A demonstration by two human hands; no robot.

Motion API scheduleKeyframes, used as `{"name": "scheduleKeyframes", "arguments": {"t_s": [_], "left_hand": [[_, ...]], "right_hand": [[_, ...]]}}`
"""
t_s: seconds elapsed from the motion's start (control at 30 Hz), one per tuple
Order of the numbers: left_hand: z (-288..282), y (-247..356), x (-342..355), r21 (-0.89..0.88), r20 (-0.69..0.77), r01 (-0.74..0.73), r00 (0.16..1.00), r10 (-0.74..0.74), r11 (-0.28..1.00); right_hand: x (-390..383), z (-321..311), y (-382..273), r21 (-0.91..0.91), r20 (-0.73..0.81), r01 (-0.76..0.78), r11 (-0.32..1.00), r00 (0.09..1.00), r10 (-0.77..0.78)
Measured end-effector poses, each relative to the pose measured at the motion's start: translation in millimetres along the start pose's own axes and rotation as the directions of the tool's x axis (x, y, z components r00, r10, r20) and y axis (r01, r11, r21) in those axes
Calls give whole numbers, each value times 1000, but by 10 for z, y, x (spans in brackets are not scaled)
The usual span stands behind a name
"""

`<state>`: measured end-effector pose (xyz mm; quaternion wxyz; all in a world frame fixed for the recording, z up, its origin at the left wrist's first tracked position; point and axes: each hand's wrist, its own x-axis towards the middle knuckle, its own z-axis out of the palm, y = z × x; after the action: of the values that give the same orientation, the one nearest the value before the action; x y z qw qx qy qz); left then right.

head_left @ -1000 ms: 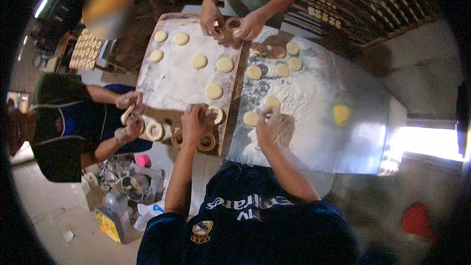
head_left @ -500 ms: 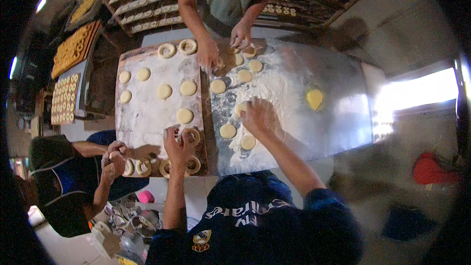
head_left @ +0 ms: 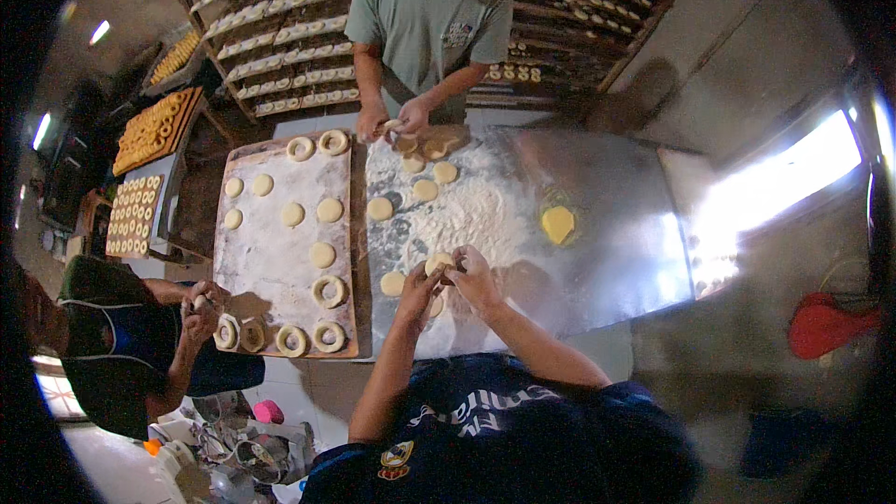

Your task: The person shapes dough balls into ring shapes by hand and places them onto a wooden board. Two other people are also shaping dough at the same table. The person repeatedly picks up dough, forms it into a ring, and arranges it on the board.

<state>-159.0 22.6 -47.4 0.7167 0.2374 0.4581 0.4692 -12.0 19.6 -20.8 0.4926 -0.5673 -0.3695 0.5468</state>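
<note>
Over the floured metal table, my left hand (head_left: 419, 295) and my right hand (head_left: 475, 281) come together around a pale dough disc (head_left: 438, 263). Fingers of both hands are curled on its edges, and their tips partly hide it. Close by on the table lies another flat dough disc (head_left: 392, 283), with one more partly covered by my left hand. To the left, a floured wooden board (head_left: 266, 266) carries several dough discs (head_left: 322, 255) and shaped dough rings (head_left: 316, 293).
Loose flour (head_left: 471, 224) and a yellow lump (head_left: 557, 225) lie on the table. Across from me, a person in a green shirt (head_left: 429, 14) handles dough. Another person's hands (head_left: 197, 308) work at the board's left edge. Racks of dough trays (head_left: 289, 58) stand behind.
My left hand has left the ring on the board and joined my right hand at the dough disc. The person opposite has lifted a piece of dough. The view has shifted.
</note>
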Motion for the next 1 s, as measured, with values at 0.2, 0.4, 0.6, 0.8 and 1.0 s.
{"name": "scheduleKeyframes", "arguments": {"t_s": [0.2, 0.4, 0.6, 0.8, 1.0], "left_hand": [[702, -213, -34, 315, 121, -567, 819, 561, 761], [1362, -159, -78, -9, 86, -337, 938, 336, 942], [1341, -423, -16, -156, -21, -319, 947, 320, 935], [932, -480, 154, 858, -65, -285, 766, 640, 427], [756, -347, -267, 510, -323, -173, 869, 375, 842]], "right_hand": [[99, -549, -198, -280, -58, 188, 941, 975, -212], [234, -1038, -152, 367, -26, -56, 929, 997, 70], [236, -1162, -367, 459, 152, -166, 873, 983, 107], [11, -833, -187, 239, 367, -391, 889, 884, 290], [-116, -555, -32, 205, 171, -355, 912, 931, 324]]}}
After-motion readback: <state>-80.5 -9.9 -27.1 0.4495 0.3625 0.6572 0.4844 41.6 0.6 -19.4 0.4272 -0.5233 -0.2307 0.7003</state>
